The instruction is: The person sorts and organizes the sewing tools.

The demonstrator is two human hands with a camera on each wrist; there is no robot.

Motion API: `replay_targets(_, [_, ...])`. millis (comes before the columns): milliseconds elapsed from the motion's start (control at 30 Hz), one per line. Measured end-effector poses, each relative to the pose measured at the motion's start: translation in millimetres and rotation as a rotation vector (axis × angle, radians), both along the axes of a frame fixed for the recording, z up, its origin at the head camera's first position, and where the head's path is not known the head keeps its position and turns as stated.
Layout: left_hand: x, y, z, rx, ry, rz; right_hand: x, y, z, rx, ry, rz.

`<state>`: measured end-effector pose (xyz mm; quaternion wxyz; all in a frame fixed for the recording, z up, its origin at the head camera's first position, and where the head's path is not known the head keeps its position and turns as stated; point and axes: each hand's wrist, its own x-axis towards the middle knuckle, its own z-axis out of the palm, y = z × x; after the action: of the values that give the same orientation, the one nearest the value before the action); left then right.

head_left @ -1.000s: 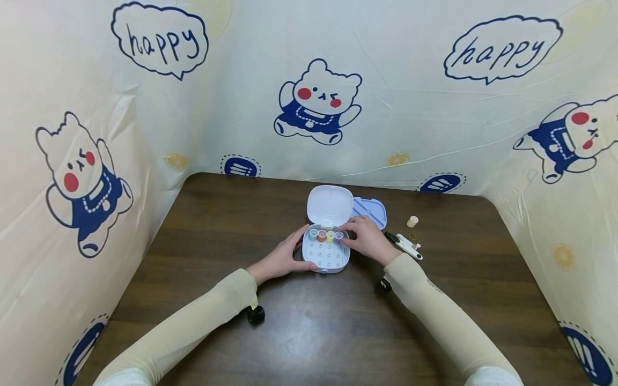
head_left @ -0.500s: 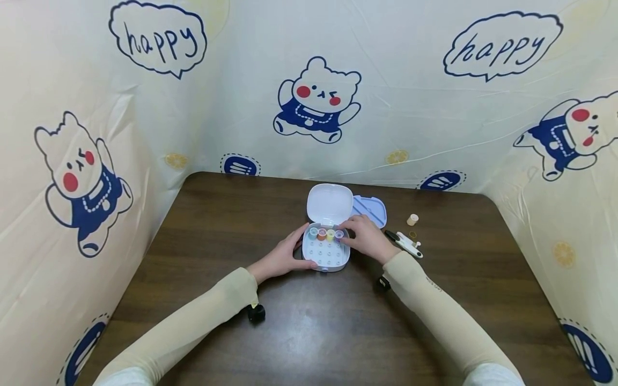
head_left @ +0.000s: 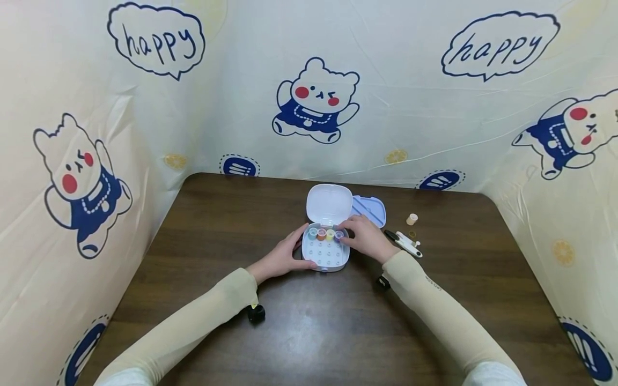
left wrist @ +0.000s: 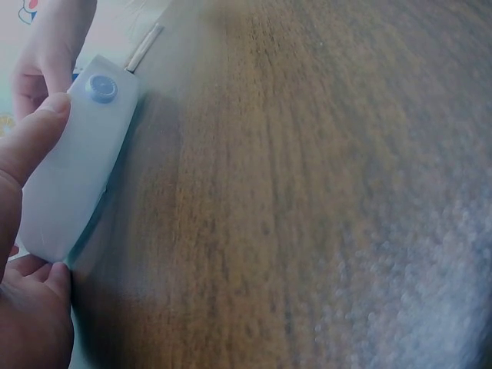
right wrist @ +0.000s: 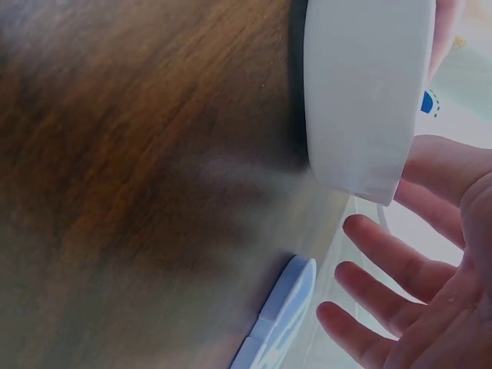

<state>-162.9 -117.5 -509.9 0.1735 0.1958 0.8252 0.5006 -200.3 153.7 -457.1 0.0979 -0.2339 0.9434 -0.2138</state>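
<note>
A white case [head_left: 325, 262] with rows of small pegs inside stands on the table, its hinged lid [head_left: 330, 203] raised. Small spools sit along its back row: teal [head_left: 313, 233], orange [head_left: 322, 234], yellow [head_left: 330, 235] and purple [head_left: 339, 235]. My left hand [head_left: 285, 257] grips the case's left side, thumb at the front corner; the left wrist view shows the thumb [left wrist: 42, 127] near the round blue front button [left wrist: 102, 88]. My right hand [head_left: 367, 238] reaches over the right wall and pinches the purple spool. In the right wrist view the case wall hides those fingertips, while the other fingers [right wrist: 388, 246] spread free.
A light blue tray [head_left: 374, 210] lies behind my right hand, beside the lid. Farther right are a small cream cylinder [head_left: 412, 219], a thin yellowish ring [head_left: 412, 235] and a white tool with black parts [head_left: 409, 245]. Printed cloth [head_left: 318, 155] surrounds the dark wooden table [head_left: 309, 321].
</note>
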Motion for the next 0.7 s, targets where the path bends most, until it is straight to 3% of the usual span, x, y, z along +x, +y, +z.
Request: replay_targets(700, [1.3, 0.4, 0.2, 0.001, -0.009, 0.006, 3.1, -0.6, -3.9, -0.007, 0.009, -0.019])
